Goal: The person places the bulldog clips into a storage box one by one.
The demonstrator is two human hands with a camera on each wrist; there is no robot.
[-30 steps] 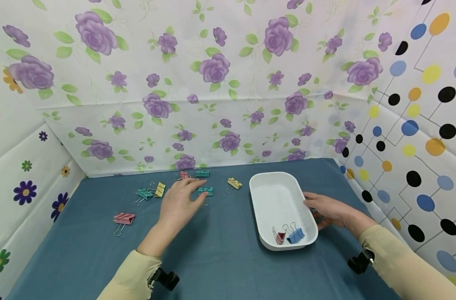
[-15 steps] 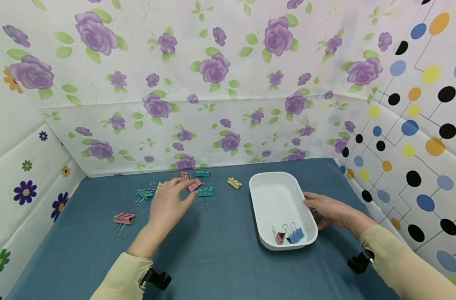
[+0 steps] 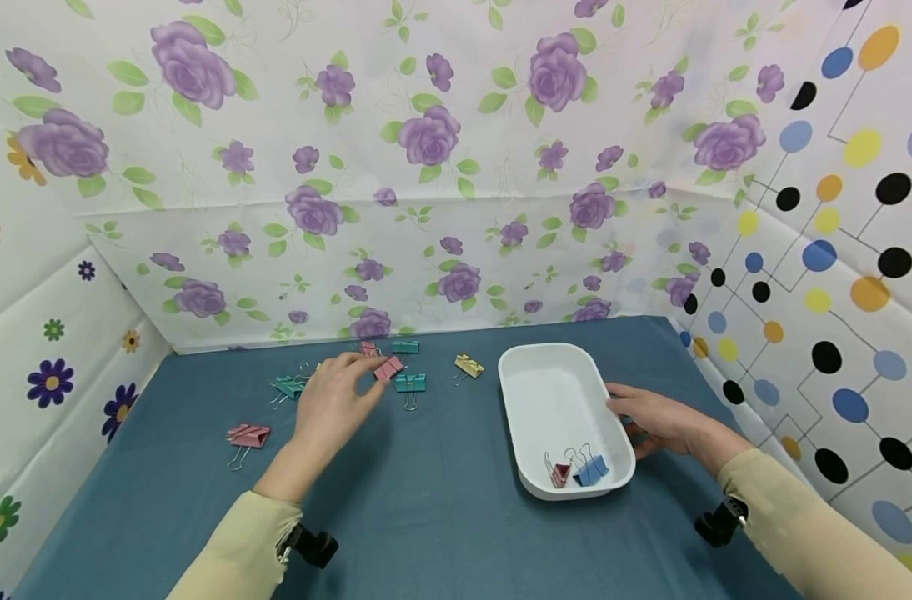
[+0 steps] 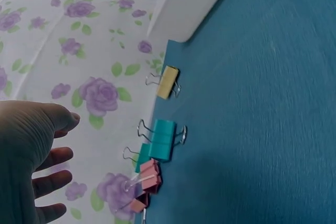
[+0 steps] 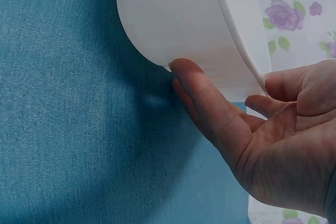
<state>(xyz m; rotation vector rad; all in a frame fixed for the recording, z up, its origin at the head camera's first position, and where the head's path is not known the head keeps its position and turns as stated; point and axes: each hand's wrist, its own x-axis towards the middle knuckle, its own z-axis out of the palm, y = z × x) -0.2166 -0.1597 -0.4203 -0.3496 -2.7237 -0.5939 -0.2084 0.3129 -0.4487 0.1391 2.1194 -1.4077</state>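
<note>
My left hand (image 3: 336, 398) is above the table, fingers loosely bent and apart with nothing between them. Just beyond its fingertips lies a pink binder clip (image 3: 388, 367), with a teal binder clip (image 3: 410, 383) to its right. In the left wrist view the fingers are spread, and the pink clip (image 4: 150, 177) and teal clip (image 4: 163, 140) are off to their right. My right hand (image 3: 662, 421) rests against the right side of a white tray (image 3: 527, 417), thumb and fingers extended along its wall. Inside the tray are a blue binder clip (image 3: 591, 472) and a red binder clip (image 3: 559, 475).
A yellow binder clip (image 3: 468, 366) lies left of the tray. More clips are behind and left of my left hand: teal (image 3: 406, 347), teal (image 3: 289, 387) and pink (image 3: 248, 436). A flowered cloth (image 3: 456, 233) stands up at the back of the blue tablecloth (image 3: 456, 542).
My left hand has drawn back to the left, bringing the pink clip and the teal clip beside it into full view. My right hand and the tray have stayed in place.
</note>
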